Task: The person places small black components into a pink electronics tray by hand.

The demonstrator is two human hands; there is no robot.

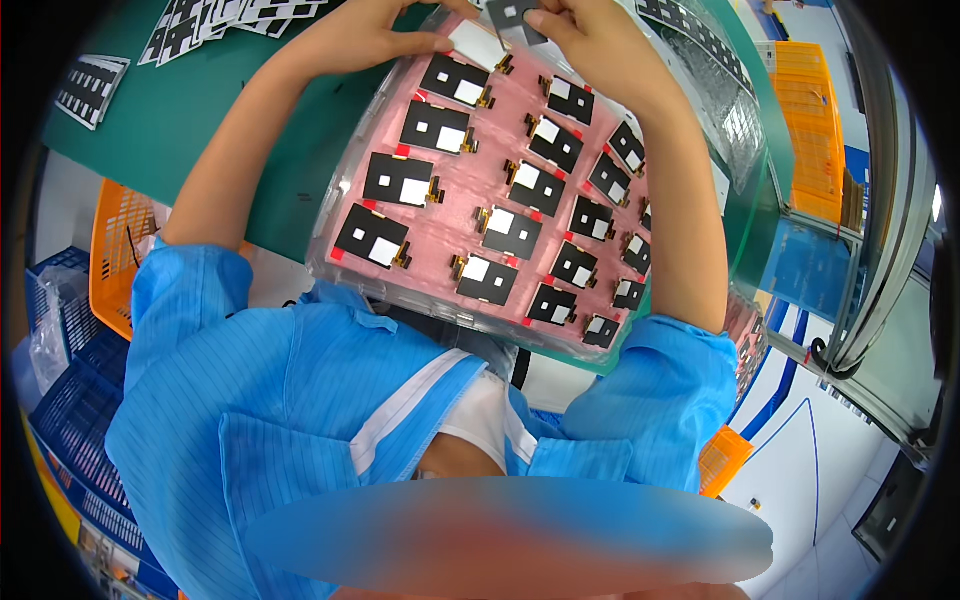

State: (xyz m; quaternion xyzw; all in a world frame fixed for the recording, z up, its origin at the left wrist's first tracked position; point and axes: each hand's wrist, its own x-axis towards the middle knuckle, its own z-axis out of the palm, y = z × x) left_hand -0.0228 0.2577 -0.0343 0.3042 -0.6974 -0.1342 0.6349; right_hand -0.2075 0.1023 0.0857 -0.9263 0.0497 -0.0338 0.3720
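Note:
At the far end of a pink-lined tray, my right hand pinches a dark grey-black sheet with a small light hole, held tilted over a white panel. My left hand lies at that panel's left side, thumb and forefinger spread apart, the thumb tip touching its edge. The other fingertips run out of the upper edge of the view. Rows of small flat panels with gold flex tails fill the tray, such as a black-covered panel near me. Most show black with white squares and red tabs.
On the green table lie stacks of black-and-white sheets at the left and back. Clear plastic wrap lies right of the tray. Orange crates stand at the right, another orange basket and blue baskets at the left.

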